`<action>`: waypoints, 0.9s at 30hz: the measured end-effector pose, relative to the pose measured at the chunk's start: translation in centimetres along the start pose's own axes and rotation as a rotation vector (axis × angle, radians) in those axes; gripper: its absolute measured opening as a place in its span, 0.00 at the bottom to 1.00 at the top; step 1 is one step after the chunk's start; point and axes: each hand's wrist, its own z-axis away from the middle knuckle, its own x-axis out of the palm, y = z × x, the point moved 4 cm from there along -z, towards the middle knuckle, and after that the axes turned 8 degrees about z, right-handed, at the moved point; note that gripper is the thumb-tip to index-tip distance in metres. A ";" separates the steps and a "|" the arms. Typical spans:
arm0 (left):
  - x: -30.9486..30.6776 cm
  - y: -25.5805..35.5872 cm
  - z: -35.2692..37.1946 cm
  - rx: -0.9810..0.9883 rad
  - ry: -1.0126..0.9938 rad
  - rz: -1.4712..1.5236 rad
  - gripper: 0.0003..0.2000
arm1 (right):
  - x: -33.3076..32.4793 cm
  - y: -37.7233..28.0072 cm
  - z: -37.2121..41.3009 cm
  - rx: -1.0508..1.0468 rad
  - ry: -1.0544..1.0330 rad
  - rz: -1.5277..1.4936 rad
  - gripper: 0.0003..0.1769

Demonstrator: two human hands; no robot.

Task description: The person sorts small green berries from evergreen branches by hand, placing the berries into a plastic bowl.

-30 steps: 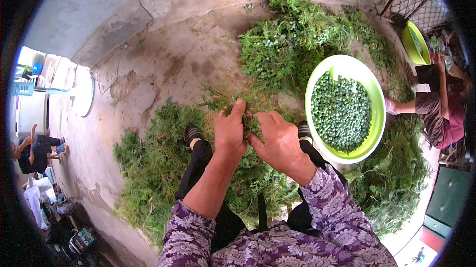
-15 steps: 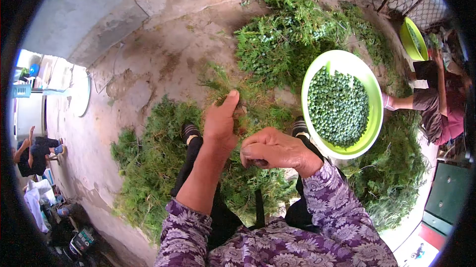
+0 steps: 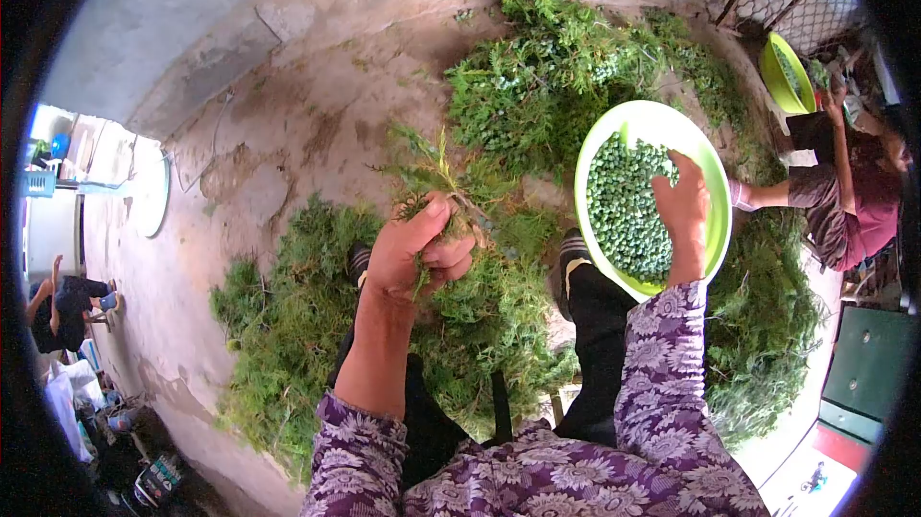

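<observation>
My left hand grips a leafy green sprig that sticks up and away from me, above the pile of stripped greenery at my feet. My right hand reaches over the lime-green bowl, fingers spread above the small round green berries that fill it; whether it still holds any berries I cannot make out. A second heap of green branches with berries lies beyond the bowl.
Another person in a dark red top sits at the right beside a second lime-green bowl. More greenery lies right of the bowl. Bare concrete floor spreads to the left. A distant person sits far left.
Both hands were together on the sprig. My right hand closed, pulled away and moved right over the bowl. My left hand lifted the sprig slightly.
</observation>
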 end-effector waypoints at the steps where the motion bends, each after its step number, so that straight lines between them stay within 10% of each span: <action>1: 0.0 0.0 0.0 0.004 0.013 -0.006 0.09 | -0.1 -0.9 0.1 0.034 -0.152 -0.186 0.23; 8: -1.0 0.1 0.6 0.054 0.050 -0.108 0.12 | -0.5 -11.0 4.1 -0.345 -0.649 -0.684 0.27; 14: -0.7 0.2 0.7 0.094 0.078 -0.159 0.09 | -1.0 -16.1 7.6 -0.762 -0.188 -0.755 0.24; 18: -0.7 0.3 0.8 0.071 0.164 -0.169 0.11 | -1.1 -16.8 8.0 -0.711 -0.249 -0.898 0.08; 27: 0.1 -0.2 0.5 -0.010 0.147 -0.204 0.14 | -0.4 -16.0 7.7 -0.704 -0.289 -0.846 0.12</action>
